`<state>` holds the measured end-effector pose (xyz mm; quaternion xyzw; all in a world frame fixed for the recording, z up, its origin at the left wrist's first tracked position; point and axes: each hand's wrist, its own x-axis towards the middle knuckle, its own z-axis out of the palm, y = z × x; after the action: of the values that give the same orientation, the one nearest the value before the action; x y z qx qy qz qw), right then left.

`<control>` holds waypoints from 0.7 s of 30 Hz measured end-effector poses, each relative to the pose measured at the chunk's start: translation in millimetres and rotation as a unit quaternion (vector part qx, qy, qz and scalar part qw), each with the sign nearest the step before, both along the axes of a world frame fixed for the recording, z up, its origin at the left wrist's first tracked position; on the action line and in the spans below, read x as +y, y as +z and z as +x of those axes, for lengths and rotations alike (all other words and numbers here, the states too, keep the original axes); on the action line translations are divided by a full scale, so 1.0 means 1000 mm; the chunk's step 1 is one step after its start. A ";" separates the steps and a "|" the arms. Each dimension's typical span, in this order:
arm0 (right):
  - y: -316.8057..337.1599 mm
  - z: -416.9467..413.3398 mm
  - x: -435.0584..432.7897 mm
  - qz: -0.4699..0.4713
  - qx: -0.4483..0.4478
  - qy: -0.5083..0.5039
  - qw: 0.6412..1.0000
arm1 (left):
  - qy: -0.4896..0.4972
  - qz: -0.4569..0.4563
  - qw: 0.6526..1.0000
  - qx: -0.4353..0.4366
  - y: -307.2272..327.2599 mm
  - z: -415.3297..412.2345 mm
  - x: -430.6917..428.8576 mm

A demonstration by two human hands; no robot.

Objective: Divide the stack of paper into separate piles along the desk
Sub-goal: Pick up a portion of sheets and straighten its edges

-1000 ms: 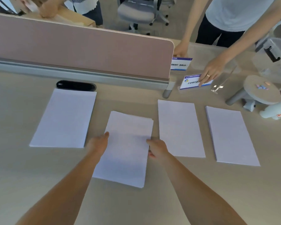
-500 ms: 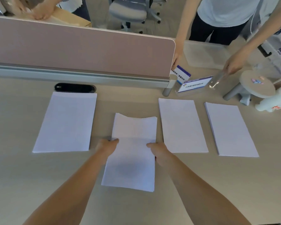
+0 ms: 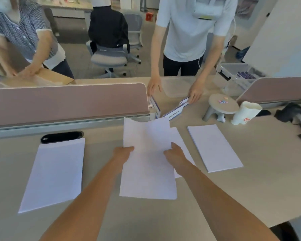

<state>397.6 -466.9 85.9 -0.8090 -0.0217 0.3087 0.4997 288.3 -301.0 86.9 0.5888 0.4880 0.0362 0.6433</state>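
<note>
Through the head camera I am watching both hands holding one sheaf of paper (image 3: 147,173) up in front of me. The left hand (image 3: 122,153) is gripping its left edge and the right hand (image 3: 175,153) is pinching its right edge, fingers curled round the sheets. I judge this is stopping the thin, floppy paper from sagging. Its top edges are fanning unevenly, so it probably needs squaring. It is hanging over the pale, smooth desk (image 3: 250,192) and covering part of a middle pile (image 3: 179,135). Two more piles are lying flat and neat, one on the left (image 3: 54,174) and one on the right (image 3: 214,148), spaced apart as the task asks.
</note>
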 end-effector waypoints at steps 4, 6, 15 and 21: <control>0.036 0.018 -0.075 0.133 0.023 -0.122 0.983 | -0.101 0.024 0.991 -0.089 0.030 0.046 -0.054; 0.051 0.026 -0.120 0.169 0.027 -0.204 0.964 | -0.157 0.046 0.977 -0.137 0.050 0.068 -0.090; 0.105 0.062 -0.284 0.227 -0.098 -0.294 0.923 | -0.267 0.051 0.932 -0.239 0.109 0.139 -0.252; 0.099 0.110 -0.409 0.270 -0.141 -0.290 0.907 | -0.287 0.120 0.914 -0.261 0.111 0.199 -0.384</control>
<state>507.7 -876.3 185.1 -0.6487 0.0613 0.0153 0.7584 486.9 -684.9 197.8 0.7460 0.1046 0.0605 0.6549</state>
